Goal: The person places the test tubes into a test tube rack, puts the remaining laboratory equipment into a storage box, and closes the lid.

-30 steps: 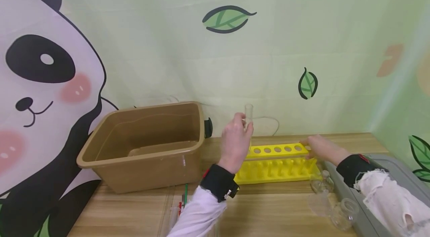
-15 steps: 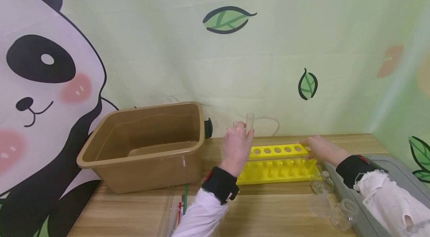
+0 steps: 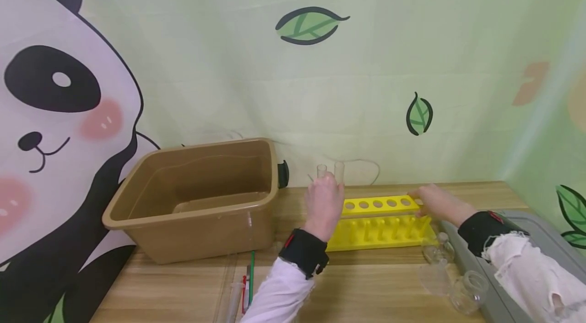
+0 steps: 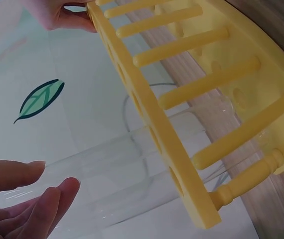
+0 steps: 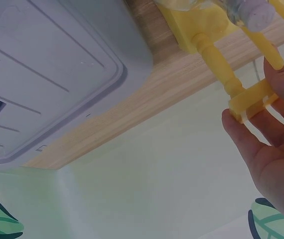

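Two clear test tubes stand in the left end of a yellow test tube rack [image 3: 384, 245], their open tops showing above my left hand [image 3: 324, 206] in the head view. In the left wrist view, the thumb [image 4: 17, 174] and fingers of that hand lie spread apart beside the nearer tube [image 4: 127, 147], whose lower end reaches the base of the rack. Whether the fingertips still touch the glass is hard to tell. At the rack's right end, my right hand [image 3: 441, 202] pinches the top bar [image 5: 254, 102] between thumb and fingers.
A brown plastic bin [image 3: 215, 224] stands left of the rack. On the right lies a grey lidded box [image 5: 57, 74]. Small glass bottles [image 3: 469, 292] sit beside it. Pens [image 3: 252, 277] and a clear tube lie near my left sleeve, on the wooden table [image 3: 366, 292].
My left hand has moved down, lowering a test tube into the rack until its top is about level with the other tube's. The right hand has stayed on the rack.
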The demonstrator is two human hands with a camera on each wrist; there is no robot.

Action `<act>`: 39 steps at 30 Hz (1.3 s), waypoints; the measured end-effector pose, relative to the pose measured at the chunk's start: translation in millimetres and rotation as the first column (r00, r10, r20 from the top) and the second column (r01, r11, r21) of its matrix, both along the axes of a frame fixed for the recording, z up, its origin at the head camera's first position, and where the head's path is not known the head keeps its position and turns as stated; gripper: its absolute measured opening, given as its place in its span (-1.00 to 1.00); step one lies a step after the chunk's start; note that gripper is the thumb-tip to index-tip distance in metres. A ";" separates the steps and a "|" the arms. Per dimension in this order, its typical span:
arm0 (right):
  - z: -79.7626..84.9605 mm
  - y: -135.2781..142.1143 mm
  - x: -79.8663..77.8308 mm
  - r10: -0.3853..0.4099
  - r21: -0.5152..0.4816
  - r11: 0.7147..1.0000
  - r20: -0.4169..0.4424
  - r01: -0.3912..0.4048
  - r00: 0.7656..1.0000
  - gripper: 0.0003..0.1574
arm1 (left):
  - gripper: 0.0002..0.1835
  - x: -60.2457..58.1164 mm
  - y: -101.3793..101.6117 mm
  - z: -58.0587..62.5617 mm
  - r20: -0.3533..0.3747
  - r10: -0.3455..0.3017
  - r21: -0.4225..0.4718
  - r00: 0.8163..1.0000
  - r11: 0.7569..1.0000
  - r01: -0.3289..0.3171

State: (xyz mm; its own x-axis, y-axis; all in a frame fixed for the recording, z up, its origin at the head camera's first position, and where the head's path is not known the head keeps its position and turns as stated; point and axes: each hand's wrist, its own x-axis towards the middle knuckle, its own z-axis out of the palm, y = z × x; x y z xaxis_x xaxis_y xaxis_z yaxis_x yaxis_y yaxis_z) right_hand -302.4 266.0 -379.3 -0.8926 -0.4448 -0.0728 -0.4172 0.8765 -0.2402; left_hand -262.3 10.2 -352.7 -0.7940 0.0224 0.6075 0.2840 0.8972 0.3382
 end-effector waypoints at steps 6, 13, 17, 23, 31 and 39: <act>-1.2 -0.8 0.3 0.020 0.014 1.000 -0.016 -0.020 1.000 -0.45 | -0.78 -1.0 1.6 -2.4 0.021 0.017 -0.039 1.000 0.999 -0.017; -0.5 -1.8 -0.8 0.031 0.010 0.999 -0.016 -0.031 0.999 -0.46 | -0.78 -3.2 1.0 -5.0 0.030 0.034 -0.039 0.999 0.999 -0.032; -0.1 -1.2 -1.2 0.033 0.003 0.999 -0.014 -0.033 0.999 -0.46 | -0.79 -4.7 0.9 -5.1 0.037 0.026 -0.037 0.999 0.999 -0.025; 0.0 0.2 -0.2 0.039 -0.003 0.999 -0.026 -0.040 0.999 -0.47 | -0.63 -5.8 0.7 -3.7 0.073 0.013 -0.057 0.997 0.998 -0.009; -0.8 0.2 -1.2 0.018 0.011 1.000 -0.022 -0.018 1.000 -0.44 | -0.54 -3.8 -0.9 -1.8 0.139 0.036 -0.080 0.990 0.997 -0.025; -1.6 3.4 -1.1 0.025 0.001 1.000 -0.014 -0.025 1.000 -0.46 | -0.49 13.4 -9.3 2.7 0.145 -0.065 -0.008 0.987 0.998 0.067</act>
State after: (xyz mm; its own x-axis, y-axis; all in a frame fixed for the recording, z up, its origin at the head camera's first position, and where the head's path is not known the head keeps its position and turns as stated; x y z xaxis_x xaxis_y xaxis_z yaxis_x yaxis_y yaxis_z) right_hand -303.6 269.3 -380.9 -0.8821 -0.4671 -0.0611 -0.4424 0.8659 -0.2334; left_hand -248.9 0.9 -350.0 -0.8698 0.0847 0.4861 0.2919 0.8827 0.3684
